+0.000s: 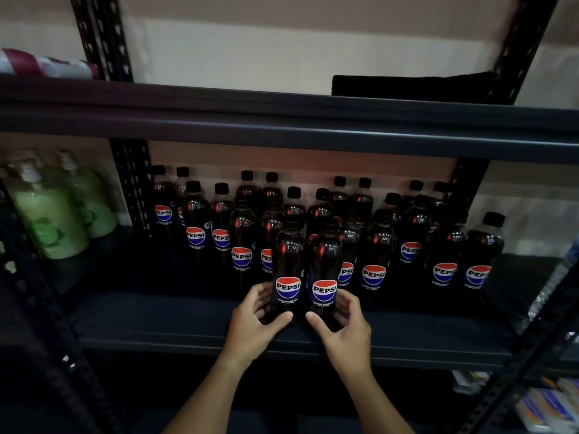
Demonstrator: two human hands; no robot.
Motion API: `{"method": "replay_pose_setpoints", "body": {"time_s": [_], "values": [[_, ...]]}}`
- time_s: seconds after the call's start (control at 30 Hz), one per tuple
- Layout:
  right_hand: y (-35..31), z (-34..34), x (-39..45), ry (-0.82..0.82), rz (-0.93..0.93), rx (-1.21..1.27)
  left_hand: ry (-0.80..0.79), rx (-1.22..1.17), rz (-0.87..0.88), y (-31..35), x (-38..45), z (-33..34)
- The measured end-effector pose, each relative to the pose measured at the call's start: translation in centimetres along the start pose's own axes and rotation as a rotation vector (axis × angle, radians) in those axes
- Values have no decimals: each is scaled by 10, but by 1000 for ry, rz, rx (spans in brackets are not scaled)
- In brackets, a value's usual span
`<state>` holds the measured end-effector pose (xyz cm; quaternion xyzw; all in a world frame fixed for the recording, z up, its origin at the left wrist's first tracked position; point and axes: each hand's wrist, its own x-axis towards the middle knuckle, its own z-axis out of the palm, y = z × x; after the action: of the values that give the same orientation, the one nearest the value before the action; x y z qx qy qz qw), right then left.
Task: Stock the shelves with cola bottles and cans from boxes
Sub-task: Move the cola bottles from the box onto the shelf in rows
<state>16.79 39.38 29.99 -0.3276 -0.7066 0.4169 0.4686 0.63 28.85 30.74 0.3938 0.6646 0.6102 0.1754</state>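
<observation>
Clearly the left hand (255,321) grips one cola bottle (287,277) and the right hand (343,324) grips its neighbour (325,277), both standing at the shelf (156,317) front; a careless shove could topple the crowded rows behind (372,245).

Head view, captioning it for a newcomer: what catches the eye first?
Two Pepsi bottles stand at the shelf's front, the left hand gripping one, the right hand the other. Behind them stand rows of Pepsi bottles; green bottles stand far left.
</observation>
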Motion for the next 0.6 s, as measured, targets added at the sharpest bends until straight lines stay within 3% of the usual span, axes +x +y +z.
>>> {"method": "replay_pose_setpoints", "body": {"time_s": [0.6], "values": [[-1, 8, -2, 41, -21, -79, -37, -2, -4, -2, 4, 3]]}}
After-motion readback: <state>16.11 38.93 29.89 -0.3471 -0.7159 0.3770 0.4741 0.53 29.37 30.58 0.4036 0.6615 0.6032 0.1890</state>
